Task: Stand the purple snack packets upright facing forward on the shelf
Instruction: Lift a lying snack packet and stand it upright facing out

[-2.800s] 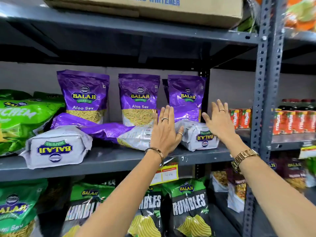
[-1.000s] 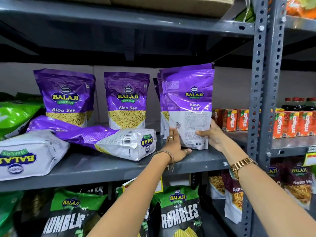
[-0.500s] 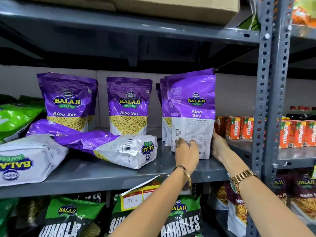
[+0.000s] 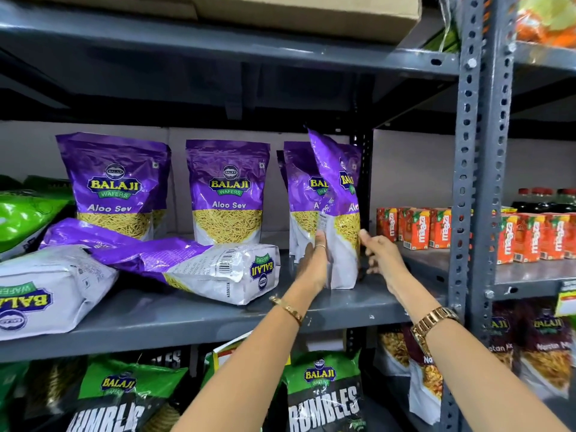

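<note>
A purple Aloo Sev packet (image 4: 339, 198) stands on the grey shelf (image 4: 218, 322) near the right post, turned partly sideways so its front faces right. My left hand (image 4: 313, 263) grips its lower left side. Beside its lower right edge, my right hand (image 4: 383, 255) has its fingers spread, with the fingertips just touching the packet. Three more purple packets stand upright facing forward behind: left (image 4: 113, 185), middle (image 4: 229, 191), right (image 4: 300, 194). Two purple packets lie flat, one in the middle (image 4: 202, 266) and one at the left (image 4: 46, 291).
Green packets (image 4: 25, 216) sit at the shelf's far left. Orange juice cartons (image 4: 417, 229) fill the neighbouring shelf beyond the perforated grey post (image 4: 477, 182). A cardboard box (image 4: 280, 10) rests on the shelf above. Green Rumbles packets (image 4: 324, 394) stand below.
The lying packet at the right was picked up and stood with its back to me. It has since been rotated towards its front, and my right hand has loosened from its side.
</note>
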The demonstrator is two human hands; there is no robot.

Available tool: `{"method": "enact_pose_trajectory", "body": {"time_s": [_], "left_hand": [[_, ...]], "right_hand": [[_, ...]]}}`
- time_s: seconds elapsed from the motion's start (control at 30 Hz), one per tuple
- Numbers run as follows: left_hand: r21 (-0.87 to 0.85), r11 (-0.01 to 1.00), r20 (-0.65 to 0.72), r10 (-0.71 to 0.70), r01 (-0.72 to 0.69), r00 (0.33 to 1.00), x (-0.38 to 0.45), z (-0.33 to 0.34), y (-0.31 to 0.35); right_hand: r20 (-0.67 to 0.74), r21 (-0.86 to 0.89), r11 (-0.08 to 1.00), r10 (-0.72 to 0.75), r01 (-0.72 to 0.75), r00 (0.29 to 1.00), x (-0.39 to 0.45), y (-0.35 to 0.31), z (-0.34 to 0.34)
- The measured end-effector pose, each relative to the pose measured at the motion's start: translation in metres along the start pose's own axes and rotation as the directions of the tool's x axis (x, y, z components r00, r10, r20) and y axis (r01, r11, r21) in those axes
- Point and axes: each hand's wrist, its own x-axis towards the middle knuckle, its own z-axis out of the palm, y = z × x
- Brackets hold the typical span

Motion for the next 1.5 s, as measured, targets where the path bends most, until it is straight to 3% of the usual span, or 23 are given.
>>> {"method": "enact_pose_trajectory", "body": {"time_s": [0.13,0.2,0.27,0.5,0.6,0.7,0.83,1.03,1.33,1.43,1.5], "left_hand": [[0.106,0.958,0.004,0.268,-0.267,0.963,-0.014,0.0,-0.005],[0.238,0.927,0.098,0.275,-0.291,0.956,-0.011,-0.001,-0.014],[0.336,0.9,0.139,0.246,-0.279,0.959,-0.007,-0.003,-0.019],[0.161,0.967,0.179,0.166,-0.195,0.97,0.012,-0.02,-0.025],[0.316,0.943,-0.017,0.114,-0.102,0.993,0.017,-0.02,-0.026],[0.514,0.857,-0.136,0.126,-0.039,0.983,0.02,-0.02,-0.025],[0.658,0.75,-0.044,0.123,-0.063,0.991,0.021,-0.021,-0.023],[0.707,0.691,0.129,0.083,-0.15,0.988,0.01,-0.024,-0.025],[0.612,0.738,0.308,0.106,-0.282,0.945,-0.023,-0.03,-0.024],[0.642,0.698,0.321,0.132,-0.318,0.938,-0.033,-0.031,-0.023],[0.673,0.662,0.272,0.193,-0.33,0.943,-0.04,-0.032,-0.025]], "right_hand": [[0.101,0.119,0.976,0.171,-0.183,0.98,0.002,-0.002,0.001],[0.235,0.177,0.966,0.146,-0.19,0.961,0.001,-0.005,0.007],[0.278,0.142,0.971,0.146,-0.191,0.949,0.002,-0.005,0.012],[0.147,0.211,0.967,0.112,-0.142,0.983,-0.002,-0.006,0.004],[0.068,0.182,0.977,0.101,-0.112,0.993,0.012,0.012,-0.003],[0.034,-0.003,0.993,0.117,-0.117,0.993,0.001,0.004,0.0],[0.053,-0.025,0.994,0.109,-0.107,0.993,0.003,0.006,0.002],[0.034,-0.011,0.994,0.114,-0.113,0.993,-0.001,0.003,-0.004],[-0.084,0.08,0.995,0.067,-0.061,0.994,-0.022,-0.003,-0.023],[-0.139,-0.017,0.997,0.076,-0.079,0.987,-0.03,-0.003,-0.022],[-0.268,-0.129,0.991,0.007,-0.043,0.963,-0.036,0.0,-0.019]]}}
